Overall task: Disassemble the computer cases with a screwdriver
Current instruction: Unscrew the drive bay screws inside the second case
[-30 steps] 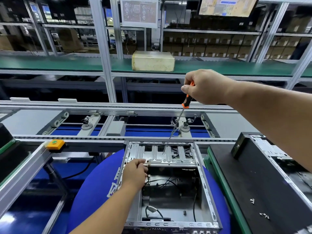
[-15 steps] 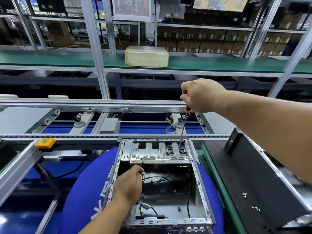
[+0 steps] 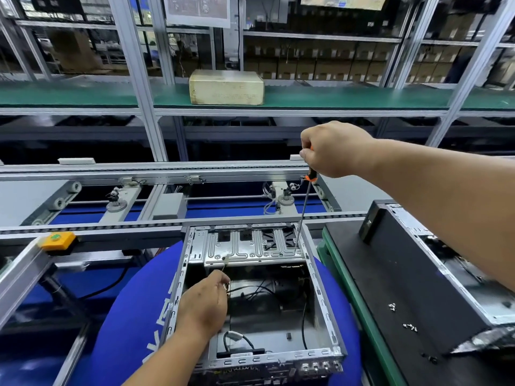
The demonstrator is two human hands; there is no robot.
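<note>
Head view, one frame: two hands and two computer cases are counted. One open silver sheet-metal computer case (image 3: pixel 320 299) is seen lying on a round blue pad (image 3: pixel 119 316) at centre, lid off, interior exposed. Inside it, one ribbed silver drive bracket (image 3: pixel 250 246) is fitted across the far end, several black cables (image 3: pixel 259 291) are strung over the dark floor, and one black cable with a pale connector (image 3: pixel 237 338) is looped near the front edge. A second, black computer case (image 3: pixel 412 274) is laid on a dark mat with a green border (image 3: pixel 359 316) to the right. On that black case two small clusters of loose silver screws (image 3: pixel 392 306) are noted, the second nearer the camera; an exact screw count cannot be made. One long-shafted screwdriver with an orange-and-black handle (image 3: pixel 302 213) is gripped by the right hand (image 3: pixel 334 149), fingers wrapped round the handle, shaft held nearly upright with the tip set at the far right corner of the bracket. The left hand (image 3: pixel 206 305) is held over the case's left wall, fingertips pinched on something small that cannot be identified. One yellow button box (image 3: pixel 57 240) is mounted on the conveyor rail at left, and one beige box (image 3: pixel 226 86) is placed on the green shelf (image 3: pixel 348 97) behind.
</note>
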